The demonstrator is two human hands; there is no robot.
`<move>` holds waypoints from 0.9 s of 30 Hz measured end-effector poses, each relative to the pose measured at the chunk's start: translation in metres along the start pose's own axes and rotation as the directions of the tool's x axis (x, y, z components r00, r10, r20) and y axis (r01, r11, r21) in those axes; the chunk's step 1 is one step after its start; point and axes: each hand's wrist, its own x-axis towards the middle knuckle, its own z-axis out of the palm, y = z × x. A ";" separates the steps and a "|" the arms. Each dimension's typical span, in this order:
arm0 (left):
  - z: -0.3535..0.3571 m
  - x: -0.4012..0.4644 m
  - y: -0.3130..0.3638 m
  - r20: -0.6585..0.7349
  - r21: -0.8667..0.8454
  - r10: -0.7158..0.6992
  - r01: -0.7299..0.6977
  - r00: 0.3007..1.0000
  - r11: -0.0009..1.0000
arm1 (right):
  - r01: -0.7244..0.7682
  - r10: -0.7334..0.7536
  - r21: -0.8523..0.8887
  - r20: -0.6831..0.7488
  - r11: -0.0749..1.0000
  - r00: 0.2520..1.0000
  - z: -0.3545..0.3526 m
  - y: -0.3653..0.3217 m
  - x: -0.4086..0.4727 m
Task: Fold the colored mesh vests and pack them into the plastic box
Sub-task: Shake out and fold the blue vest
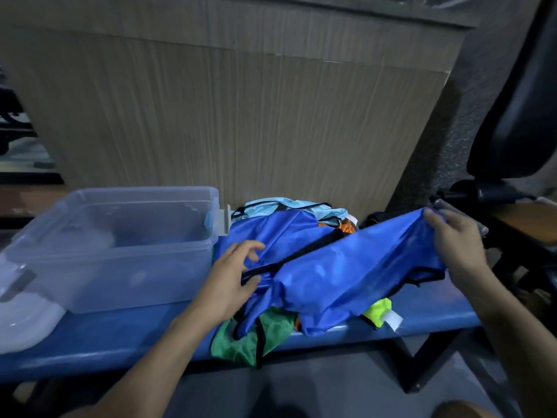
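— Head view first: what's on the blue worktop (120, 333)?

— A clear plastic box (114, 248) stands open at the left end, nothing visible inside it, its lid (24, 324) lying at the front left corner. Just right of it is a heap of mesh vests: a royal blue vest (346, 267) on top, a light blue vest (289, 206) toward the back edge, a green vest (241, 336) drooping over the front edge, a neon yellow vest (378, 310) peeking out beneath, a scrap of orange vest (346, 227) in the middle.

— And the hands?

— Left hand (232, 279) pinches the blue vest's black-trimmed edge between thumb and fingers (253, 247), which are loosely spread. Right hand (455, 239) grips the vest's other end, lifted off the heap near the right end, fingers curled over the fabric.

— Behind?

— A wood-grain panel (241, 110); a black chair (518, 116) at right.
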 end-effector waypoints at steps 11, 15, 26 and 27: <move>0.021 0.020 -0.017 -0.017 -0.078 -0.253 0.251 0.967 0.965 | 0.014 0.087 -0.376 0.252 0.927 0.964 0.065 0.035 -0.014; 0.021 0.029 -0.002 0.062 -0.454 -0.391 0.375 0.918 0.808 | 0.607 -0.301 -0.257 0.685 0.752 0.663 0.102 0.031 -0.101; 0.008 0.029 0.008 0.411 -0.512 -0.193 0.401 0.891 0.759 | 0.670 -0.274 -0.473 0.660 0.572 0.700 0.148 0.038 -0.143; 0.005 0.029 0.004 0.398 -0.478 -0.185 0.375 0.899 0.794 | 0.649 -0.232 -0.487 0.667 0.584 0.708 0.148 0.036 -0.142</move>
